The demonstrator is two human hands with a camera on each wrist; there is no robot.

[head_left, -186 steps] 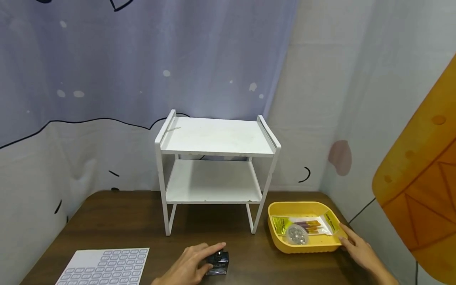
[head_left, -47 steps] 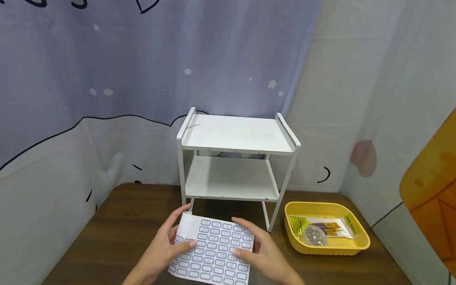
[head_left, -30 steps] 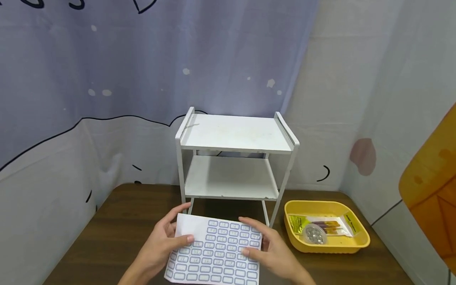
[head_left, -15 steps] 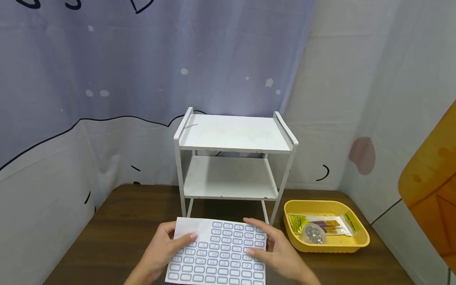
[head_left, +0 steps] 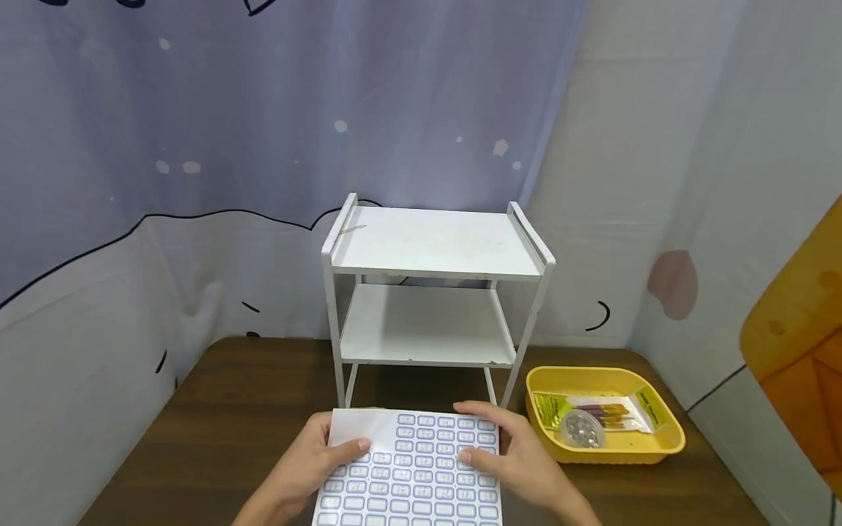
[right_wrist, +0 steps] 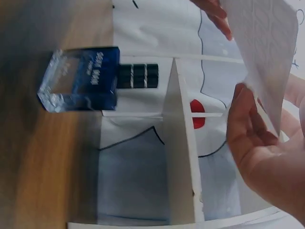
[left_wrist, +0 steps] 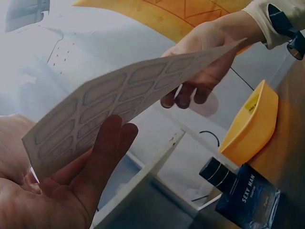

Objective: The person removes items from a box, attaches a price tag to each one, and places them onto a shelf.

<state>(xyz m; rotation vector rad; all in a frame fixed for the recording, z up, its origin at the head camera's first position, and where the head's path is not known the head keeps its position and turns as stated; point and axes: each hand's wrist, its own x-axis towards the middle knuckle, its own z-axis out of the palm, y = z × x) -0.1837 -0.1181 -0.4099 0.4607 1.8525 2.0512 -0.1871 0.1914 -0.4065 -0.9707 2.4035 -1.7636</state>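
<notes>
Both hands hold up a white sheet of sticker labels (head_left: 427, 475) with rows of blue-outlined boxes and a blank upper left part. My left hand (head_left: 309, 464) pinches its left edge, thumb on the printed face and fingers behind. On the right edge my right hand (head_left: 529, 464) grips it the same way. The left wrist view shows the sheet bowed slightly between the left hand (left_wrist: 81, 186) and right hand (left_wrist: 205, 62). A dark blue perfume bottle (left_wrist: 250, 198) with a black cap stands below the sheet, which hides it in the head view.
A white two-tier shelf (head_left: 434, 241) stands behind the hands on the brown wooden table (head_left: 177, 438). To the right sits a yellow basket (head_left: 608, 456) holding a packet (head_left: 618, 413) and a small clear round container (head_left: 582, 429). Printed curtains (head_left: 230, 109) hang around.
Earlier the sheet lay on the table at left, my left hand on the perfume bottle, my right on the basket. Both hands took the sheet up; lately it has shifted slightly right and straightened.
</notes>
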